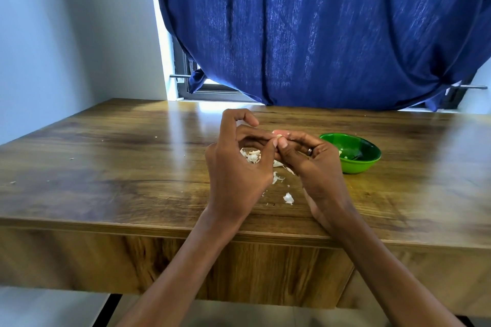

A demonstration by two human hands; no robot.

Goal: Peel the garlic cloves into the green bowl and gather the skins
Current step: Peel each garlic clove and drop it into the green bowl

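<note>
Both hands meet above the middle of the desk [106,141], the left hand [233,167] beside the right hand [310,159], a garlic clove [279,136] between their fingertips. Skins [251,156] lie on the desk beneath them. The bowl [356,164] sits just right of the right hand, with the curtain [318,34] behind the desk.

Wooden table [106,156], blue curtain [318,34], window frame [202,89]

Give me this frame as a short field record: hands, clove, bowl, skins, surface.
left hand: raised above the table, fingertips pinching the garlic clove
right hand: fingers curled round the same clove; ring on one finger
garlic clove: held between both hands, mostly hidden
green bowl: on the table, right of the hands; a few pale pieces inside
skins: loose scatter on the table under and near the hands, not gathered
table: wooden, small flecks at left
</note>
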